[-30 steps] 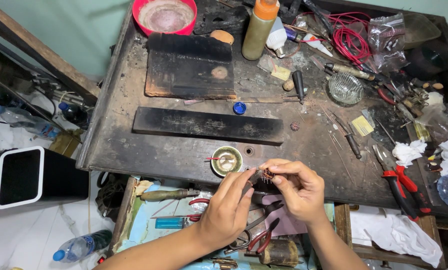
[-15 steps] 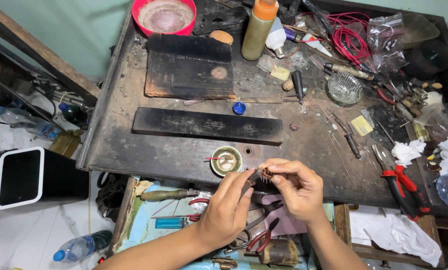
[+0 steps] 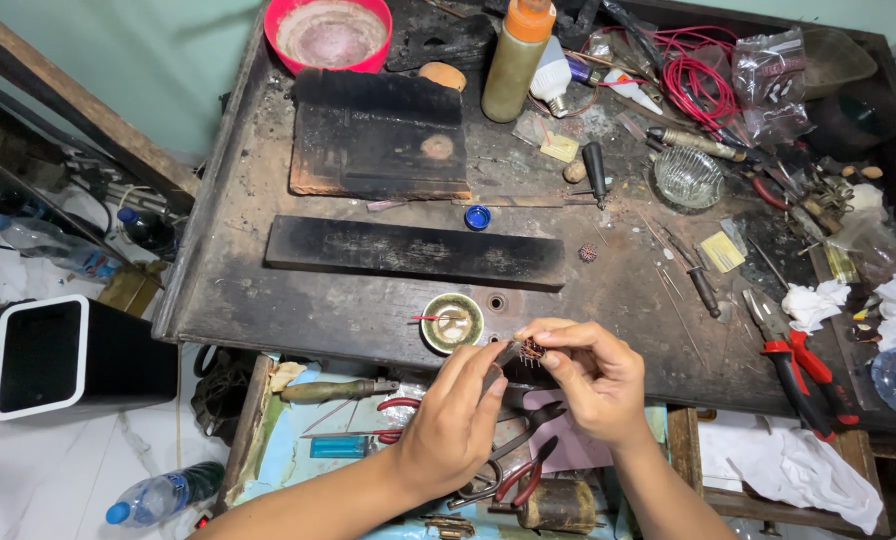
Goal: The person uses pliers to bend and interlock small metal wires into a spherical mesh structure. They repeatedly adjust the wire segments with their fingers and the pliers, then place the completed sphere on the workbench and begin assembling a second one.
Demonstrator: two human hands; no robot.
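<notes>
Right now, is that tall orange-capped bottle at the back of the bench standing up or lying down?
Standing upright: the bottle rests on its base, orange cap on top.

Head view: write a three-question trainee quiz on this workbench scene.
1. True or false: both hands pinch one small piece.
2. Which thing lies nearest the left fingertips? A) round tin B) red bowl C) glass dish
3. What colour are the handles of the pliers on the table's right side?

Key: 1 true. 2 A. 3 red.
</notes>
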